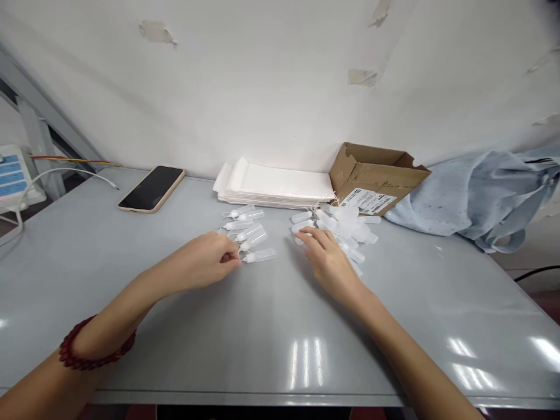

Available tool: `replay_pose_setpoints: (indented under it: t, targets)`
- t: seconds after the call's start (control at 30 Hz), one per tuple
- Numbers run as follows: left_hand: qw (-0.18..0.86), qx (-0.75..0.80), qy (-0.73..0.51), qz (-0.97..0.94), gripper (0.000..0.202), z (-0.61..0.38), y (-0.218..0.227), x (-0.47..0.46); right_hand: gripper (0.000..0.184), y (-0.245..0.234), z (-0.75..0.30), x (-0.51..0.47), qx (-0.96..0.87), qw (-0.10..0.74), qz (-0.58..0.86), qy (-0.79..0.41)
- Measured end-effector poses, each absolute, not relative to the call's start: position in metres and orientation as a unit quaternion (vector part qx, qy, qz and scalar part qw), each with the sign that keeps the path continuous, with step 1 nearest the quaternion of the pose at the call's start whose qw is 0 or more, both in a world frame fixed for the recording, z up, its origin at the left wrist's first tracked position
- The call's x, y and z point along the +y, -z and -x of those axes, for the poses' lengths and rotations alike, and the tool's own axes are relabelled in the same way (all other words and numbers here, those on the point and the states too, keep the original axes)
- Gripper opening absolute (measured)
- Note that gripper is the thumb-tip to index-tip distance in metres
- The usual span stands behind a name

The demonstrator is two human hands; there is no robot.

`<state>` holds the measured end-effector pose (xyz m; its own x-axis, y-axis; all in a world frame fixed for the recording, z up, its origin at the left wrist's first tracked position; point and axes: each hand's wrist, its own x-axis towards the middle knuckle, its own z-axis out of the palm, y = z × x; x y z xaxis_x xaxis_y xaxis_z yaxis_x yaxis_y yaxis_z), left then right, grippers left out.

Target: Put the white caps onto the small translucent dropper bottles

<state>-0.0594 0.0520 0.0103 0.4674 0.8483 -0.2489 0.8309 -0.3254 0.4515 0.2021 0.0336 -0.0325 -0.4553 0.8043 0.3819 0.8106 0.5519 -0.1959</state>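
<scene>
Small translucent dropper bottles with white caps lie on the grey table in two groups. Several form a loose column left of centre, among them an upper bottle point(251, 215). My left hand point(214, 256) is closed in a pinch at the cap-end loop of the nearest dropper bottle point(263, 255), which rests on its side. A jumbled pile of the same bottles point(350, 227) lies to the right. Over its left edge reaches my right hand point(326, 256), fingers curved and apart, fingertips close to a bottle point(301, 226). Whether they touch it I cannot tell.
White flat envelopes point(280, 181) are stacked against the wall. Beside them stands an open, tilted cardboard box point(380, 175) with a label. A light blue cloth bag point(459, 192) lies at right. A phone point(152, 189), a white cable point(83, 171) and a power strip point(17, 178) are at left.
</scene>
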Motion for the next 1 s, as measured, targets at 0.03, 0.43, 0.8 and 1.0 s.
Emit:
replay_pose_setpoints:
  t: [0.03,0.43,0.8,1.0]
  targets:
    - [0.26,0.524,-0.003,-0.811,0.029,0.061,-0.01,0.053,0.051,0.034,-0.204,0.036,-0.854,0.203,0.479,0.021]
    - [0.203,0.577,0.067,-0.788,0.04,0.066,-0.014,0.056,0.052,0.034,-0.203,0.046,-0.87,0.105,0.464,0.127]
    - [0.195,0.525,-0.029,-0.828,0.027,0.036,0.0,0.039,0.046,0.033,-0.198,0.039,-0.884,0.199,0.42,0.043]
    - [0.121,0.523,0.002,-0.844,0.027,0.028,0.011,0.041,0.024,0.017,-0.199,0.03,-0.8,0.379,0.447,-0.128]
